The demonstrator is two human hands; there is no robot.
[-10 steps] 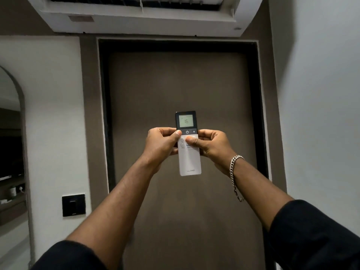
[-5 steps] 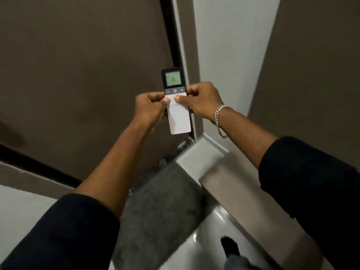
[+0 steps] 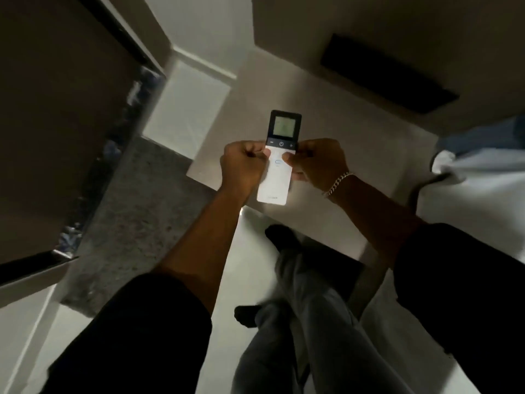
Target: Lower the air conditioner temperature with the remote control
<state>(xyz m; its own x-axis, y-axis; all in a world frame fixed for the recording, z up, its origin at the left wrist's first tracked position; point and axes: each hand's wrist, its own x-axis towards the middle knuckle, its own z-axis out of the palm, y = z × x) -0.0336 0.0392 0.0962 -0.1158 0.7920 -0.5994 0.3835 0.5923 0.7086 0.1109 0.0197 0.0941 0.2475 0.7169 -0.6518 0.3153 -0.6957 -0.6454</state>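
Observation:
A slim white remote control (image 3: 276, 177) with a black top and a lit display is held upright in front of me, over the floor. My left hand (image 3: 243, 166) grips its left edge, thumb on the white face just under the minus button. My right hand (image 3: 318, 160), a chain bracelet on its wrist, grips the right edge with its thumb on the face below the plus button. The display's digits are blurred. The air conditioner is out of view.
A dark door (image 3: 56, 115) stands at left with a grey mat (image 3: 136, 211) at its foot. My legs and dark-socked feet (image 3: 281, 237) are on the pale floor below. A beige bed base (image 3: 326, 89) with a dark slot and white bedding (image 3: 483, 166) lie at right.
The view has swung down from the door and the air conditioner to the floor and my feet. Both hands still hold the remote the same way.

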